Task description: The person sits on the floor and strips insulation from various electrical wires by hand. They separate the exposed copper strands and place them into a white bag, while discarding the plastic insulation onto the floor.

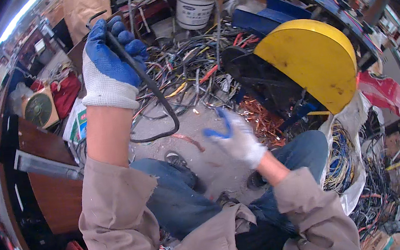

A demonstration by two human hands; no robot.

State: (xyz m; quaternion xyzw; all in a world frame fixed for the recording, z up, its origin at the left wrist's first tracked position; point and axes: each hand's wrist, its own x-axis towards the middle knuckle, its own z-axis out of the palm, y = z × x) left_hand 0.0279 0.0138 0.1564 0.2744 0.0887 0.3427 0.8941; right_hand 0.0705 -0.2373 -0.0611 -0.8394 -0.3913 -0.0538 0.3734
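My left hand [114,60], in a white glove with blue coated palm and fingers, is raised at the upper left and closed around a thick black cable [159,95]. One short end of the cable sticks up above the fist; the rest hangs down and bends left near the floor. My right hand [239,137], gloved the same way, is low in the middle, slightly blurred, with blue fingertips apart and nothing visible in it. It is nearest to a heap of bare copper wire [262,122] beside a machine with a yellow rounded guard [310,64] and dark wheel [264,74].
A tangle of cable scraps [187,61] covers the floor ahead, with a white bucket [195,8] behind it. An open white sack [341,157] of coiled wires stands by my right knee. Wooden panels [55,203] and a small fan [40,108] are at the left.
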